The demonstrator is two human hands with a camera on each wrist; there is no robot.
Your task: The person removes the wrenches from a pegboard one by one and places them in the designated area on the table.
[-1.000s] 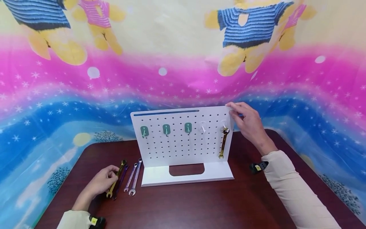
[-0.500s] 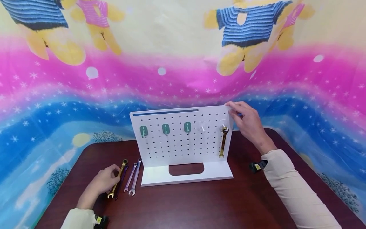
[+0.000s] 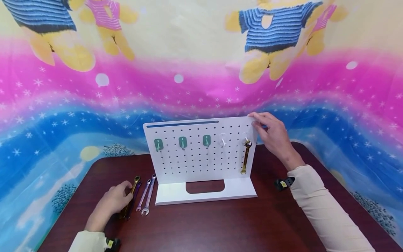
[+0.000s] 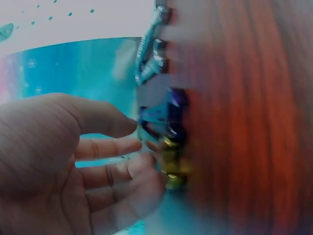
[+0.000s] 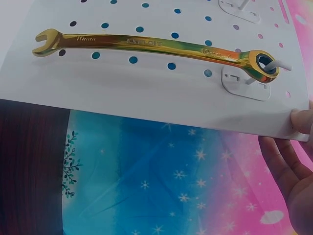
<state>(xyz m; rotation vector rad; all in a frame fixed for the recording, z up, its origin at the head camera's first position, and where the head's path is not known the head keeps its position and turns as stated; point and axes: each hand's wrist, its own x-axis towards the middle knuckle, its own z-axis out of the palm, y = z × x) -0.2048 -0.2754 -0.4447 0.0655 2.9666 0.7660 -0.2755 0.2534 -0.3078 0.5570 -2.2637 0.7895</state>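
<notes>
My left hand (image 3: pixel 114 199) is over a gold combination wrench (image 3: pixel 136 180), with thumb and fingertips closing around its shank; the hand covers its middle. In the left wrist view, its open end (image 4: pixel 173 166) shows blurred past the fingertips. A dark purple wrench (image 3: pixel 137 190) lies right against it. My right hand (image 3: pixel 271 134) grips the upper right corner of the white pegboard (image 3: pixel 195 161), thumb in front and fingers behind. Another gold wrench (image 5: pixel 146 45), marked 10mm, hangs by its ring end on a clear hook (image 5: pixel 244 83) near that corner.
Two silvery-pink wrenches, one smaller (image 3: pixel 143 195) and one longer (image 3: pixel 149 195), lie left of the pegboard base. Three green hooks, the leftmost green hook (image 3: pixel 158 144) among them, and a second clear hook (image 3: pixel 223 140) bear nothing. A printed cloth (image 3: pixel 195 70) hangs behind the table (image 3: pixel 220 224).
My left hand has moved slightly right and farther over the gold wrench, covering more of its lower part. The wrench has shifted slightly right and its open end has darkened. My right hand stays put.
</notes>
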